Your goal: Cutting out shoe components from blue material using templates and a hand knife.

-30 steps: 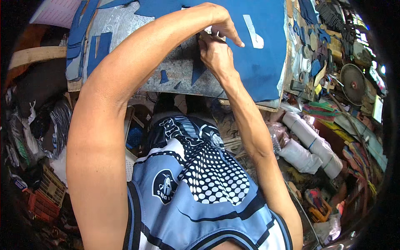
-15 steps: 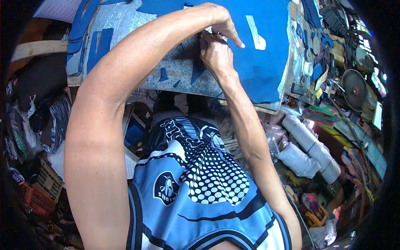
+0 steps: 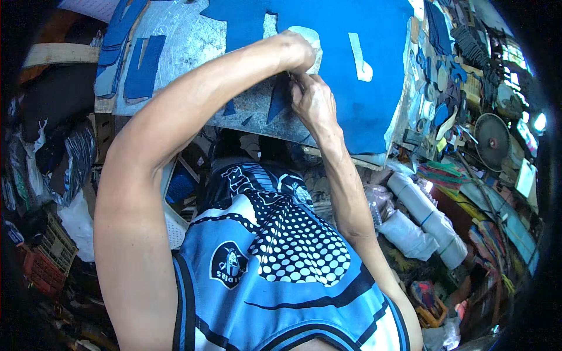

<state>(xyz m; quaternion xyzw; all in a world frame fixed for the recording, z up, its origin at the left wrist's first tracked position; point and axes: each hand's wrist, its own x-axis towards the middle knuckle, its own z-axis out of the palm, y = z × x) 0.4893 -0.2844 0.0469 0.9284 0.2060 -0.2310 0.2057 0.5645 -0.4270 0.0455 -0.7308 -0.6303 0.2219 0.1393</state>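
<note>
A large blue sheet (image 3: 374,111), fabric-like, covers the right part of a metal-topped table (image 3: 175,26). A pale, round-ended flat pattern piece (image 3: 310,36) lies on the blue sheet, partly under my left hand (image 3: 297,51). That hand is bent over at the wrist, and its fingers are hidden beneath it. Just nearer to me, my right hand (image 3: 315,102) is closed, with curled fingers close to the left hand. Whatever it grips is too hidden to make out. Another pale pattern piece (image 3: 359,57), long with a rounded end, lies to the right on the sheet.
Cut blue strips (image 3: 140,70) lie on the table's left, and small blue scraps (image 3: 230,108) near its front edge. Tape rolls and cut pieces crowd the right side. A round fan (image 3: 492,134) and wrapped white rolls (image 3: 430,216) are at the right. Crates (image 3: 50,263) stand low at left.
Both hands have come nearer to me on the table. The left hand has turned, so its outstretched finger no longer shows. The pale piece beneath it is now more exposed.
</note>
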